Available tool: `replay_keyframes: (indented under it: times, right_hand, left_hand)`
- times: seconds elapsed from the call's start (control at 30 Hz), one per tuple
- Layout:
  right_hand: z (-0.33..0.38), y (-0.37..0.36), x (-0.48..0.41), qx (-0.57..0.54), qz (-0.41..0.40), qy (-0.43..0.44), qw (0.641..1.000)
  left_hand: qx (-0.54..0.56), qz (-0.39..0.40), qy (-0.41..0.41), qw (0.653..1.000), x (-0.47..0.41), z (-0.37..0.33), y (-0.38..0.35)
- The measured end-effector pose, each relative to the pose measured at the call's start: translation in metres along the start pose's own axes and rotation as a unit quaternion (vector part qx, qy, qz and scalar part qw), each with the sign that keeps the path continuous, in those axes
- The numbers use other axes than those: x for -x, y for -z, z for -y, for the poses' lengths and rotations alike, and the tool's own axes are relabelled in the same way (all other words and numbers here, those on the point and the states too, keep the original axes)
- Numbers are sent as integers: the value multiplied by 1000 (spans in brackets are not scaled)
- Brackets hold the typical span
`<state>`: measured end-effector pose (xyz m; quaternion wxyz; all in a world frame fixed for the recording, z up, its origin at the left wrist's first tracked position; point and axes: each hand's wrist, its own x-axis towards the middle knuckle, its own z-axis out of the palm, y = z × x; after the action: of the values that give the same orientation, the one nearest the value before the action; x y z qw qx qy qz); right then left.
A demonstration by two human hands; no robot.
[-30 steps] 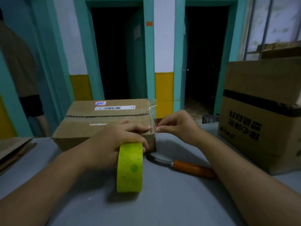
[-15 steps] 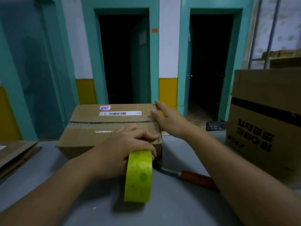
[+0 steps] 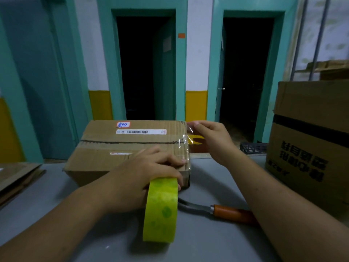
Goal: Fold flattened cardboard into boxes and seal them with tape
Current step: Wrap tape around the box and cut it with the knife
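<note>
A closed cardboard box with a barcode label lies on the grey table. My left hand rests on the box's near right corner and holds a yellow-green tape roll that hangs in front of the box. A clear strip of tape runs up along the box's right edge. My right hand pinches the strip's free end at the box's far right corner.
A knife with an orange handle lies on the table right of the roll. A large printed cardboard box stands at the right. Flattened cardboard lies at the left edge. Two dark doorways are behind.
My right hand has moved from the box's near right corner up to its far right corner, drawing the clear tape along the edge. My left hand has stayed on the box with the roll.
</note>
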<state>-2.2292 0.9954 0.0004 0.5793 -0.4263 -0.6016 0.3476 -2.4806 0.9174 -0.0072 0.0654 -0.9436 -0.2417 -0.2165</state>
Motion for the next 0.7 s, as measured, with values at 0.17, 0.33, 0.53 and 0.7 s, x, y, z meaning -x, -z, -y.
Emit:
replay_keyframes:
  times: [0.17, 0.33, 0.53, 0.7]
  right_hand:
    - [1, -5, -1, 30, -24, 26, 999]
    - [1, -8, -3, 13, -45, 15, 999]
    - [-3, -23, 1, -1, -96, 22, 995]
    - [-4, -24, 3, 43, -118, 53, 991]
  left_hand:
    - [1, 8, 5, 1000, 0, 1, 0]
    - [-3, 6, 1, 1000, 0, 0, 0]
    - [-18, 13, 10, 1000, -1, 0, -1]
    - [-10, 12, 9, 1000, -1, -3, 1]
